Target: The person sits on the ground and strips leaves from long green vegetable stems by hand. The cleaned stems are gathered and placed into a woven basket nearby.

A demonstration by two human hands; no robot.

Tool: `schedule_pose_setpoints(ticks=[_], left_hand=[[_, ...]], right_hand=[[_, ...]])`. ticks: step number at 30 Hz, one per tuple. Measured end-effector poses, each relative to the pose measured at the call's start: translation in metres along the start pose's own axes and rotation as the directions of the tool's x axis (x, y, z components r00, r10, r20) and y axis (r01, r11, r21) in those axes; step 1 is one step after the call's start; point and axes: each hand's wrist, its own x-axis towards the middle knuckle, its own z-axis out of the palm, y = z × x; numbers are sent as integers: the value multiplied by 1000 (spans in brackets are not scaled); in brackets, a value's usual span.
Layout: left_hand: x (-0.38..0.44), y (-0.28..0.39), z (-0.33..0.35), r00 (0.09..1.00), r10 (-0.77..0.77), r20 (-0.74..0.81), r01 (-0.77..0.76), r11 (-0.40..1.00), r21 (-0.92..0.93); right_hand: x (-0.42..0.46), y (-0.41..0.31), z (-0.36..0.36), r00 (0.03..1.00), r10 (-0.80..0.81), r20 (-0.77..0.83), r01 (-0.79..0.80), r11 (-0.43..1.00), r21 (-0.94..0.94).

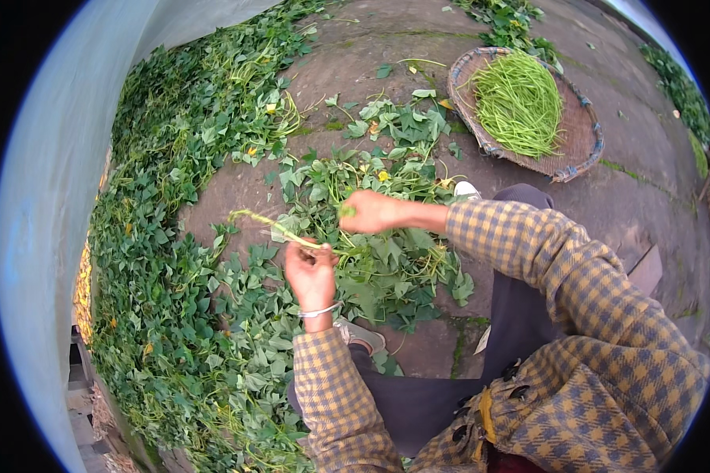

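Observation:
My left hand (312,272), with a silver-coloured bangle at its wrist, pinches a pale green vine stem (266,221) between thumb and fingers. The stem's far end bends off to the left. Just up and to the right, my right hand (371,211) is closed, slightly blurred, and a bit of green plant (347,210) shows at its fingers. Below both hands lies a loose heap of leafy vines (384,266) that look like sweet potato. Farther off at the upper right, a round woven tray (581,133) carries a pile of thin green stalks (518,103).
A thick band of cut vines (171,278) covers the ground on the left. A pale plastic sheet (53,207) hangs along the left side. My shoes (361,336) and bent knees flank the near heap. More vines (503,23) lie beyond the tray on the stained paving (384,35).

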Motion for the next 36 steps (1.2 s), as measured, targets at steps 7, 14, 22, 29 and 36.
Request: schedule_pose_setpoints(ticks=[7, 14, 22, 29, 36], left_hand=[[-3, 20, -40, 985, -163, -64, 142, 959, -247], [2, 7, -10, 978, -194, -78, 161, 938, -308], [10, 4, 24, 981, -177, -82, 146, 945, -292], [11, -19, 18, 996, -87, 25, 89, 993, -76], [4, -21, 7, 999, 29, 36, -35, 983, 178]], right_hand=[[-14, 7, -42, 978, 137, 157, -201, 814, 546], [-45, -20, -3, 923, -356, -145, 346, 934, -87], [-40, -19, 0, 850, -493, -188, 382, 820, -425], [-47, -22, 8, 872, -490, -19, 401, 734, -548], [-48, -30, 23, 852, -512, 115, 463, 631, -623]])
